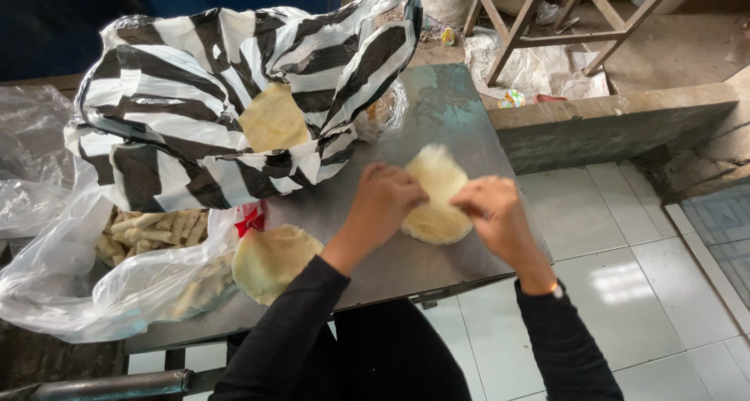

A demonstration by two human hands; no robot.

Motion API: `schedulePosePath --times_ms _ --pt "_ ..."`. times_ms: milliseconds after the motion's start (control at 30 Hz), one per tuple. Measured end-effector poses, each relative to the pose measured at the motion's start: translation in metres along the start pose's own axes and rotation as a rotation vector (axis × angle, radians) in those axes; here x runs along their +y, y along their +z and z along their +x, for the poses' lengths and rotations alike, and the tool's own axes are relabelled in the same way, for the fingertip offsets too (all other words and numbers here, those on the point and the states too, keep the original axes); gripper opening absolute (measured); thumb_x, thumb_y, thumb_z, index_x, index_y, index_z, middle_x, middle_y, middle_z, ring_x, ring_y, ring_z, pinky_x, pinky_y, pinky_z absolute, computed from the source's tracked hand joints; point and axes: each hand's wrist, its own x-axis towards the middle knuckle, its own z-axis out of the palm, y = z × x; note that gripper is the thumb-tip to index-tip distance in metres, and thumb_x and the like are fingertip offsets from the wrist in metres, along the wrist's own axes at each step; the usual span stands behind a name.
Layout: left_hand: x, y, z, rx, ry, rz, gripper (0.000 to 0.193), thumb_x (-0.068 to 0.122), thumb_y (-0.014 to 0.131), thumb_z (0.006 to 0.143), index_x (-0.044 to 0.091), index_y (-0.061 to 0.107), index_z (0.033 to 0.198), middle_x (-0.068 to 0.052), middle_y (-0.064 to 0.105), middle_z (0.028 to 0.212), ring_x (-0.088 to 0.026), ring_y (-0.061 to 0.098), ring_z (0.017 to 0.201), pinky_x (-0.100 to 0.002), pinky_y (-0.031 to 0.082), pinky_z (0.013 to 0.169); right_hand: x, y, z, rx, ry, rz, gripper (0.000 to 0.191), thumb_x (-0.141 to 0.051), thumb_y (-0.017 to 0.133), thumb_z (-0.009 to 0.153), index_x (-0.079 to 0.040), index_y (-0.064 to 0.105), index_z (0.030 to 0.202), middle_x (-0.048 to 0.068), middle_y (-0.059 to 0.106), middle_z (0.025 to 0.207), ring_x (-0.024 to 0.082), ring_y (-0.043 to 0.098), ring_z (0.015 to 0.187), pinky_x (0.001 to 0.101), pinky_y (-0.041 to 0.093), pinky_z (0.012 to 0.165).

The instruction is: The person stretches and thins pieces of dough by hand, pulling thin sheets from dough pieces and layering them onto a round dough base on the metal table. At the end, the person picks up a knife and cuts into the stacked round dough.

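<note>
Left hand (387, 198) sits on the metal table (453, 112), fingers curled down onto the left edge of a small stack of pale round wrappers (436, 202); the grip is narrow, pinching the stack's edge. Right hand (488, 210) meets the same stack from the right side, fingers closed on its rim; both hands hold the stack between them. The top wrapper appears raised and blurred at its far edge; whether it is fully lifted off the rest cannot be told. The stack lies near the table's right front corner, just inside the edge.

A second stack of yellowish rounds (269, 260) lies flat on the table, to the left of the left forearm, well apart from the hands; a black-and-white striped bag (195, 96) stands open at the back left, with another round sheet (273, 120) showing inside it; a clear plastic bag (78, 292) spreads over the left front, covering pale rolled sticks (152, 229); a small red item (250, 217) shows beside it. White floor tiles (617, 284) lie below at the right; both arms wear black sleeves (289, 331).
</note>
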Motion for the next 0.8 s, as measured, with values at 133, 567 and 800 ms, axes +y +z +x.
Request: schedulePosePath --times_ms 133,567,800 --pt "-0.004 0.018 -0.031 -0.144 0.01 0.083 0.007 0.017 0.068 0.086 0.02 0.074 0.088 0.004 0.067 0.092 -0.019 0.063 0.108 -0.058 0.032 0.112 -0.006 0.017 -0.034 -0.06 0.045 -0.049 0.023 0.001 0.069 0.08 -0.012 0.076 0.097 -0.001 0.071 0.098 0.022 0.064 0.099 0.0375 0.041 0.095" --pt "0.017 0.005 -0.038 -0.106 -0.012 0.154 0.014 0.013 0.067 0.084 0.018 0.075 0.094 0.0 0.068 0.097 -0.021 0.063 0.111 -0.057 0.033 0.11 -0.014 0.015 -0.047 -0.05 -0.002 -0.276 0.039 0.008 0.061 0.076 -0.011 0.073 0.108 0.0 0.067 0.107 0.025 0.063 0.108 0.0411 0.042 0.096" --pt "0.051 -0.091 -0.127 0.436 -0.689 0.443 0.031 0.023 0.073 0.094 0.011 0.069 0.122 -0.009 0.067 0.114 -0.03 0.064 0.1 -0.044 0.049 0.087 -0.062 0.016 -0.044 -0.007 0.101 -0.065 0.041 0.01 0.061 0.08 -0.007 0.07 0.116 0.01 0.064 0.115 0.031 0.061 0.107 0.0437 0.046 0.098"
